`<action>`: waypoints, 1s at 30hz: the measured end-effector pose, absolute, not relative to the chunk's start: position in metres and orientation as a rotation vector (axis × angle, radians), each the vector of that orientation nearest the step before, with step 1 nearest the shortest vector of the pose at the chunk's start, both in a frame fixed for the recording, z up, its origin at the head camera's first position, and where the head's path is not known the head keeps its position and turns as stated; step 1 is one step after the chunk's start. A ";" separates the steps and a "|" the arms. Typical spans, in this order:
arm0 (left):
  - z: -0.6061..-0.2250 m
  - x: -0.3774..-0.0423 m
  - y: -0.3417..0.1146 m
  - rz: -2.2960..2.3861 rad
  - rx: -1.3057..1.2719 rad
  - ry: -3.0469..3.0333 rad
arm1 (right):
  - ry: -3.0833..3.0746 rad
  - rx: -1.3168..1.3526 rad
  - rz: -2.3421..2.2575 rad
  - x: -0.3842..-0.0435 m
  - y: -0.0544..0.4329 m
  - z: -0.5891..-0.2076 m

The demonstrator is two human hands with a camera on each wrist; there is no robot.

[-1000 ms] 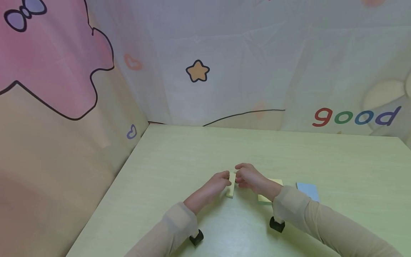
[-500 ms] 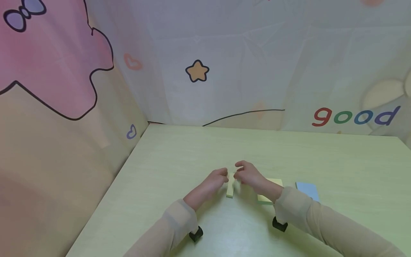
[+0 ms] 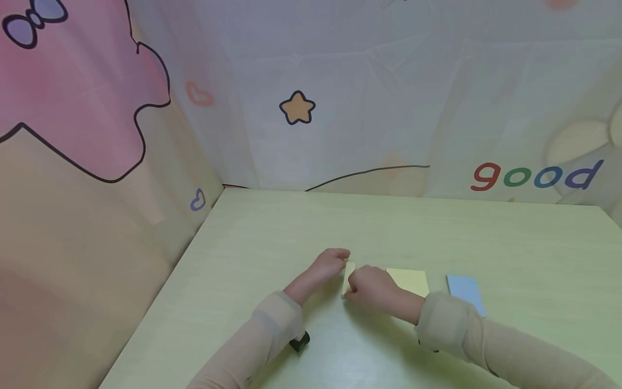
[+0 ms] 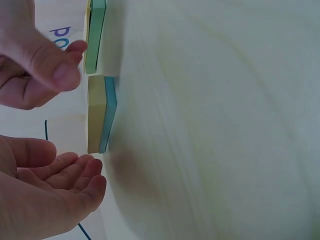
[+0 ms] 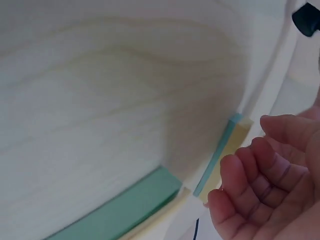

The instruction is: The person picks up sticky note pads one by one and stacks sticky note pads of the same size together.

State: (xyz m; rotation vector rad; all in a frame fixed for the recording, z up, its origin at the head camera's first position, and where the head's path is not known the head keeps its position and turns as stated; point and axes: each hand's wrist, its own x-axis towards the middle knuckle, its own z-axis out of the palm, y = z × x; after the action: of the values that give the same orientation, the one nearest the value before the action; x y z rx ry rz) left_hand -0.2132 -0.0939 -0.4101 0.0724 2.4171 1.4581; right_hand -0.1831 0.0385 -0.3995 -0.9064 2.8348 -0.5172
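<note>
A narrow block, pale yellow over blue-green, possibly a strip of sticky notes (image 3: 348, 278), lies on the table between the hands. My left hand (image 3: 328, 266) is at its far left end, fingers gently bent and palm showing in the left wrist view. My right hand (image 3: 376, 292) is along its right side, overlapping its near part in the head view. In the right wrist view that hand (image 5: 270, 195) has loosely curled fingers with nothing between them. The blue-green and yellow layers of the strip (image 5: 223, 157) show past its fingertips.
Right of the strip lies a wider yellow pad (image 3: 410, 280) with a green underside, partly behind the right hand. Further right is a blue pad (image 3: 465, 292), its near edge by the right sleeve. A printed cloth wall (image 3: 364, 108) stands behind the table.
My right hand has come down toward the near end of the strip, its fingers more curled. The left hand has shifted slightly away from me. The pads stay where they were.
</note>
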 end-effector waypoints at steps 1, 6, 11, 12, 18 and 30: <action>-0.411 -0.214 -0.093 1.441 0.076 2.433 | 2.843 -0.931 -0.483 -0.181 0.038 -0.401; -0.413 -0.217 -0.092 1.379 0.090 2.446 | 2.877 -1.036 -0.353 -0.178 0.038 -0.406; -0.415 -0.219 -0.092 1.294 0.118 2.480 | 2.918 -1.065 -0.269 -0.176 0.037 -0.410; -0.415 -0.219 -0.092 1.276 0.125 2.489 | 2.926 -1.069 -0.254 -0.176 0.036 -0.411; -0.415 -0.220 -0.091 1.175 0.182 2.551 | 2.969 -1.095 -0.188 -0.176 0.035 -0.413; -0.416 -0.220 -0.090 1.072 0.247 2.639 | 3.006 -1.082 -0.119 -0.177 0.033 -0.414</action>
State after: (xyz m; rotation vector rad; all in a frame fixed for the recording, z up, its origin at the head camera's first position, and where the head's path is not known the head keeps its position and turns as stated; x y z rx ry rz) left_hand -0.2199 -0.0896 -0.4162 0.2470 2.6393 1.0716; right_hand -0.1772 0.0326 -0.4136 -1.0823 3.0059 -0.1185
